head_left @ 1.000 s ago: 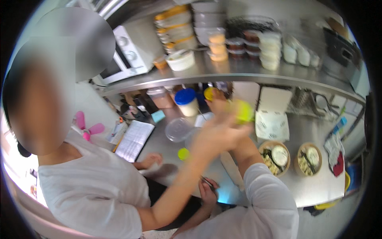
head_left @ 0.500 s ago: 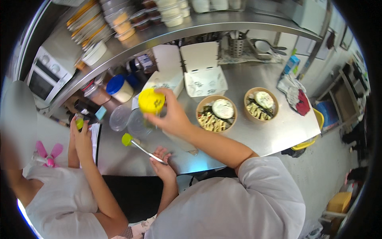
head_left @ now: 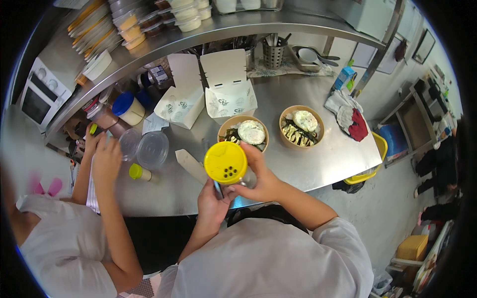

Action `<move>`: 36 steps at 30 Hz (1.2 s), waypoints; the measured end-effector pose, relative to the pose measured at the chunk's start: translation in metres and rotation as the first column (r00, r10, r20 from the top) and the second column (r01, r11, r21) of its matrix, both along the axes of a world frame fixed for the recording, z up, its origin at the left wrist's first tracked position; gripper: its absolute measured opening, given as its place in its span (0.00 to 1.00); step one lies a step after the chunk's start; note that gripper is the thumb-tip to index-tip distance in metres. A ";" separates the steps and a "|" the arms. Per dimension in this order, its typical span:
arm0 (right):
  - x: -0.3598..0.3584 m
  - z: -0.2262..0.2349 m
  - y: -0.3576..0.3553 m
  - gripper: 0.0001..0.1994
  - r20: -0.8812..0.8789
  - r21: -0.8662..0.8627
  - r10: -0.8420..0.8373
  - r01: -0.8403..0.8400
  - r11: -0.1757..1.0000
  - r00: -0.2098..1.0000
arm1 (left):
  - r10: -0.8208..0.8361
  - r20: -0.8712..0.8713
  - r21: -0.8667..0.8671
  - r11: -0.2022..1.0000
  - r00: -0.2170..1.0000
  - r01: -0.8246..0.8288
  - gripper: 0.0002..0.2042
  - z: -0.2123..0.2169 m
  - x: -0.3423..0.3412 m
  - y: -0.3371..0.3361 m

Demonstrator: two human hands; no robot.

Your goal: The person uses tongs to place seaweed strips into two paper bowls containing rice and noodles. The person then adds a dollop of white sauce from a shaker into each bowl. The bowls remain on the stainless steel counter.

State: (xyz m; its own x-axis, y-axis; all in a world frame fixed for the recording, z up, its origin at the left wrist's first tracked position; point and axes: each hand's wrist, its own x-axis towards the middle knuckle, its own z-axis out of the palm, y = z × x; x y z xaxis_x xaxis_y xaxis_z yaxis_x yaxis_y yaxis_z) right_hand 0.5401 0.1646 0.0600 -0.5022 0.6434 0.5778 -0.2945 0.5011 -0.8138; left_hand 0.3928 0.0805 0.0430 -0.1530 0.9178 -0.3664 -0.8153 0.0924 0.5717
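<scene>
A clear shaker with a yellow lid point(head_left: 226, 161) is gripped from the right by my right hand point(head_left: 261, 181). Several dark holes show on one side of its lid. Directly below it, my left hand point(head_left: 212, 208) is closed around a thin metal utensil point(head_left: 217, 188), mostly hidden by the shaker and fingers. Behind the shaker sits a round brown bowl point(head_left: 267, 136) with a fried egg, dark strips and pale sauce, partly covered from view. A second, similarly filled bowl point(head_left: 322, 133) stands to its right. A small green-capped shaker point(head_left: 140, 172) stands left of my hands.
Two open white takeaway boxes point(head_left: 231, 102) stand behind the bowls. Clear plastic lids point(head_left: 153, 149) lie at the left, near a co-worker's hands point(head_left: 107, 156). A metal shelf point(head_left: 238, 31) overhangs the back. A crumpled cloth point(head_left: 348, 116) lies at the right edge.
My right hand has brought the yellow-lidded shaker right and nearer to me, its lid now facing up. My left hand has closed and come up under it with the utensil.
</scene>
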 end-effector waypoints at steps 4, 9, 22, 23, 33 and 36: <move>0.038 0.016 0.018 0.45 0.043 0.143 -0.202 0.194 0.971 0.978 | 0.017 -0.234 0.160 0.987 0.972 0.022 0.17 -0.006 0.009 0.007; 0.075 0.048 0.099 0.40 0.114 0.676 -0.680 0.445 0.588 0.724 | 0.265 -0.689 0.255 0.960 0.675 -0.116 0.16 -0.035 -0.004 -0.010; 0.075 0.030 0.144 0.34 0.317 0.895 -0.788 0.107 0.432 0.528 | 0.229 -0.734 0.201 0.972 0.639 -0.118 0.19 -0.086 -0.012 -0.031; 0.074 0.029 0.145 0.35 0.301 0.920 -0.779 0.046 0.388 0.550 | 0.216 -0.713 0.193 0.975 0.667 -0.110 0.19 -0.085 -0.013 -0.031; 0.064 0.027 0.151 0.29 0.195 0.928 -0.843 0.184 0.324 0.501 | 0.254 -0.738 0.262 0.962 0.625 -0.081 0.18 -0.081 -0.011 -0.031; 0.063 0.028 0.151 0.27 0.184 0.969 -0.831 0.047 0.244 0.524 | 0.243 -0.758 0.262 0.963 0.605 -0.059 0.19 -0.087 -0.013 -0.033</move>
State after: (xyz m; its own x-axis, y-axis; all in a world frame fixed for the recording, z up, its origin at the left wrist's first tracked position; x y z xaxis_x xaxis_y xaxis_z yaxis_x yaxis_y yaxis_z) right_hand 0.6034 0.3156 0.0881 -0.7245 0.2857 0.6273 0.5609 0.7733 0.2956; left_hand 0.3793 0.0477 -0.0439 -0.4374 0.8887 0.1376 -0.0450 -0.1745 0.9836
